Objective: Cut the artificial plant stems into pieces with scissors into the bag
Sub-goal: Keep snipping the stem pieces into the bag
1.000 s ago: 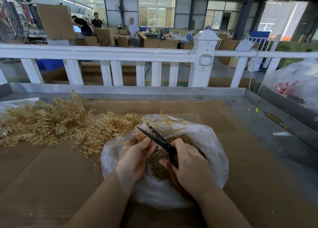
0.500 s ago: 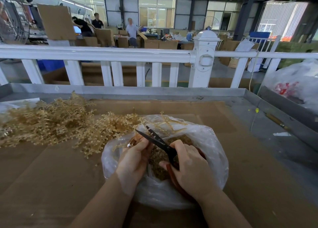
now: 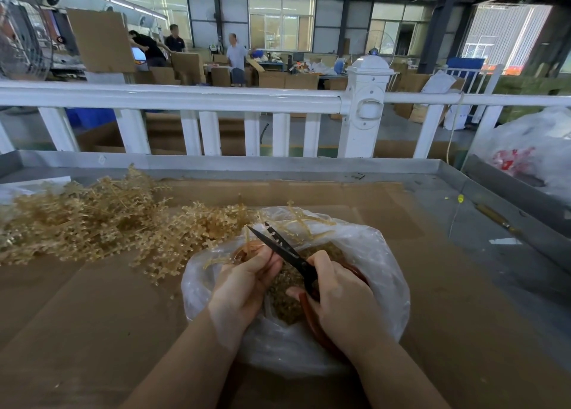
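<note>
Right now the right hand (image 3: 343, 303) is gripping the scissors (image 3: 290, 255) by their red-brown handles, fingers curled round them, and the black blades are standing apart in a narrow V, tips pointing up and to the left over the bag (image 3: 380, 254). Beside it, the left hand (image 3: 244, 280) is pinching a thin stem (image 3: 216, 259) between thumb and fingers, just under the lower blade; the stem is sticking out to the left across the bag's rim. Whether the stem is lying between the blades cannot be told, since the fingers are covering that spot.

Both hands are hovering over the open mouth of the clear plastic bag, which is sitting on the cardboard (image 3: 92, 316) covering the table. Inside the bag, a heap of small brownish pieces (image 3: 284, 297) is showing between the two hands, and a few loose pale sprigs (image 3: 299, 220) are resting on the bag's far edge.

A big pile (image 3: 80, 220) of uncut golden stems is lying on the cardboard to the left, its near end touching the bag. Behind the table's grey metal rim a white fence (image 3: 185, 99) is running across, and a second plastic bag (image 3: 531, 149) is sitting at the far right.
</note>
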`<state>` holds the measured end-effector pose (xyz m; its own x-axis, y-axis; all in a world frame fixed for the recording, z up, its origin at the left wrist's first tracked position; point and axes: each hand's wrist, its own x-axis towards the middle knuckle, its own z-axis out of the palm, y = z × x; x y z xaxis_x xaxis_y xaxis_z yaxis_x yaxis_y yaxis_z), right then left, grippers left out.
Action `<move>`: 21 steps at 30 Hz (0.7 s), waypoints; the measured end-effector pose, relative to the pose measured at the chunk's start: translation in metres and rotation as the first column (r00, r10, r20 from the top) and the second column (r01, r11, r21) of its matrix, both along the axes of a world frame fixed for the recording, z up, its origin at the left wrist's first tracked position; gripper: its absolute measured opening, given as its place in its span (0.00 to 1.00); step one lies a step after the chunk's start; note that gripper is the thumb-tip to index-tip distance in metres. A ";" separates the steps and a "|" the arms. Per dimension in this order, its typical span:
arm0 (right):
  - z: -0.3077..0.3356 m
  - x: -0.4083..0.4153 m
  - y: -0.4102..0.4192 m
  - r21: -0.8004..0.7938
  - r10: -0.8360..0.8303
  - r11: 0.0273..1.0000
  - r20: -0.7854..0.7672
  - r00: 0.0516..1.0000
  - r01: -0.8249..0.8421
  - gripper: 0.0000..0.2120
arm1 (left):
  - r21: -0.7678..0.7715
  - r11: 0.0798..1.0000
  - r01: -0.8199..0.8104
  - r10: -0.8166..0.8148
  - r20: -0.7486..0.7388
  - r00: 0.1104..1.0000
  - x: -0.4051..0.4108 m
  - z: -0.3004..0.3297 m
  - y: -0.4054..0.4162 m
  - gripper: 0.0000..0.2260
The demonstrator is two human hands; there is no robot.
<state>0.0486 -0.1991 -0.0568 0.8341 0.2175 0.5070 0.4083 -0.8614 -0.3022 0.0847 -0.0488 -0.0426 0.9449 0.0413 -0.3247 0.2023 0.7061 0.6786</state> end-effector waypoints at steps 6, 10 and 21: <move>0.000 0.002 0.000 -0.006 0.009 1.000 -0.001 1.000 -0.009 0.18 | -0.022 1.000 0.007 -0.007 0.013 1.000 0.000 0.000 -0.001 0.03; 0.000 0.001 0.000 0.005 0.026 1.000 -0.016 1.000 -0.026 0.18 | -0.034 0.999 0.013 -0.012 0.015 1.000 0.000 -0.001 0.000 0.03; 0.000 -0.002 0.000 0.099 -0.012 0.995 0.042 0.999 0.008 0.16 | 0.006 0.999 0.033 -0.033 0.049 0.998 -0.001 -0.004 0.000 0.07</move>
<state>0.0463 -0.1992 -0.0570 0.8130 0.1568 0.5607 0.4144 -0.8323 -0.3681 0.0840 -0.0490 -0.0464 0.9607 0.0109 -0.2775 0.1919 0.6963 0.6916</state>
